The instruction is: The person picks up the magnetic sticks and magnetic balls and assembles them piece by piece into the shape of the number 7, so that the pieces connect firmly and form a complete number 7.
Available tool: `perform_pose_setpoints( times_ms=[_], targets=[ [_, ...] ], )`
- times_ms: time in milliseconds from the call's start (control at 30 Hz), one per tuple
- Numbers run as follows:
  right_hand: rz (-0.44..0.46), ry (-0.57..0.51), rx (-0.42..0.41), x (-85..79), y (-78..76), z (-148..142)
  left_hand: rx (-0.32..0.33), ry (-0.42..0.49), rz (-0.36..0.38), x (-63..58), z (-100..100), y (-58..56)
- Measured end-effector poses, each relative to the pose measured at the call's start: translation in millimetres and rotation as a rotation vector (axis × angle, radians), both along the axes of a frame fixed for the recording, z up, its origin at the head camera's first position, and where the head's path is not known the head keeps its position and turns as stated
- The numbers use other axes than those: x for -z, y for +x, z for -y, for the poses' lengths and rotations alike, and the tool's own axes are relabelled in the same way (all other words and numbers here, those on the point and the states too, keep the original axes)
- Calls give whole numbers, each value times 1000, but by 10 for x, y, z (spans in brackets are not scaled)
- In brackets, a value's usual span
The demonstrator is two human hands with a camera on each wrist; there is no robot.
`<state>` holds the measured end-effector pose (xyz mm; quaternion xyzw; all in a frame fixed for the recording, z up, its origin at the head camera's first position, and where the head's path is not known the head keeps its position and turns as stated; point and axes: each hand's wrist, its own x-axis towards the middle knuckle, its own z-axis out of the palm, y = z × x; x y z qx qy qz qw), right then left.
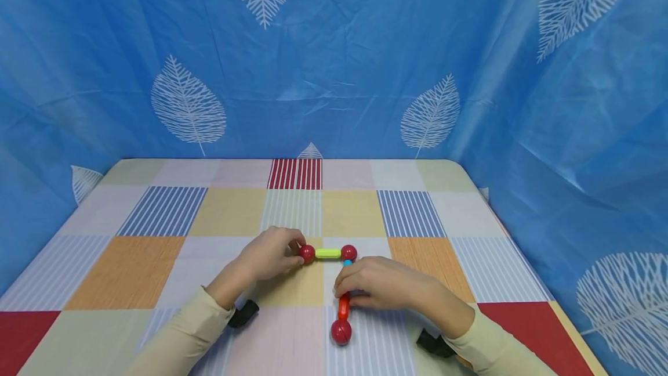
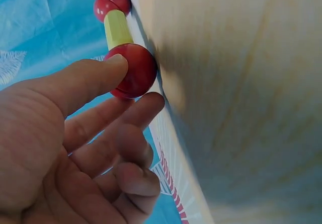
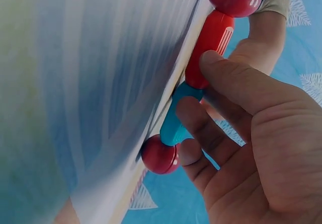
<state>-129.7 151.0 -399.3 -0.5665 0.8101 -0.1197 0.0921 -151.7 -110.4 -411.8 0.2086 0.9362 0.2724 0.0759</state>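
An L-shaped chain of coloured rods and dark red balls lies on the checked cloth. My left hand [image 1: 272,253] pinches the left end ball [image 1: 307,254] between thumb and fingers. From that ball a yellow-green rod [image 1: 328,253] runs right to the corner ball [image 1: 348,253]. A blue rod [image 3: 176,121] and a red rod [image 3: 207,50] continue from the corner towards me, joined end to end. At the near end sits another red ball [image 1: 341,332]. My right hand [image 1: 388,283] grips the red rod near its joint with the blue one, partly hiding both in the head view.
The table carries a patchwork cloth [image 1: 224,213] of checks and stripes. Blue curtains [image 1: 334,62] with white leaf prints hang behind it and at both sides. A black strap piece [image 1: 243,313] shows under the left wrist, and another black piece [image 1: 435,343] under the right.
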Motion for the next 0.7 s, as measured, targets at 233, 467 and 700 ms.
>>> perform_pose_setpoints(
  times_ms=[233, 467, 700],
  targets=[
    [-6, -31, -15, 16, -5, 49, -8, -6, 39, -19, -30, 35],
    [-25, -12, -3, 28, 17, 72, -5, -8, 39, -28, -49, 91],
    [-21, -38, 68, -7, 48, -6, -18, -16, 31, -77, -39, 105]
  ],
)
